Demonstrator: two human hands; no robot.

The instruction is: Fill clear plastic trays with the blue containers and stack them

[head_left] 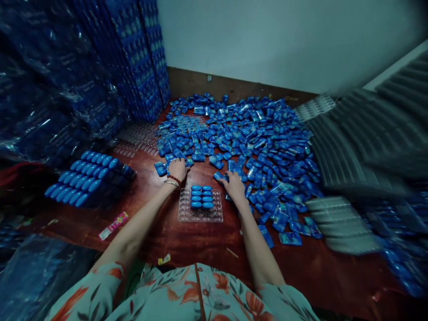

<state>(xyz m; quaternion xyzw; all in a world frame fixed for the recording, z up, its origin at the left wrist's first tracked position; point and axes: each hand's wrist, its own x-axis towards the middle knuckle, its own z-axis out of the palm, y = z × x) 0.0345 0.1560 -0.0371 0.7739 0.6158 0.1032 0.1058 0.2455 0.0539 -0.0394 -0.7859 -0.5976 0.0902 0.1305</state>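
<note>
My left hand (pixel 178 169), with a red bead bracelet and a pale bangle at its wrist, is closed over small blue wrapped packets (pixel 161 168) at the near edge of a heap; its fingertips are partly hidden. On the right, my right hand (pixel 235 186) pinches a blue packet (pixel 220 176) between thumb and fingers. Between my forearms lies a clear plastic blister tray (pixel 183 214) with rows of moulded cavities. Glossy blue capsule-shaped pieces (pixel 202 197) stand in two columns on the middle of this tray.
A large heap of blue packets (pixel 247 129) covers the table's back and right. Stacked blue capsule-shaped pieces (pixel 82 178) stand at left, below tall plastic-wrapped blue stacks (pixel 133 58). Clear trays (pixel 140 138) lie behind; piled trays (pixel 341 223) stand at right. A pink wrapper strip (pixel 113 225) lies near my left forearm.
</note>
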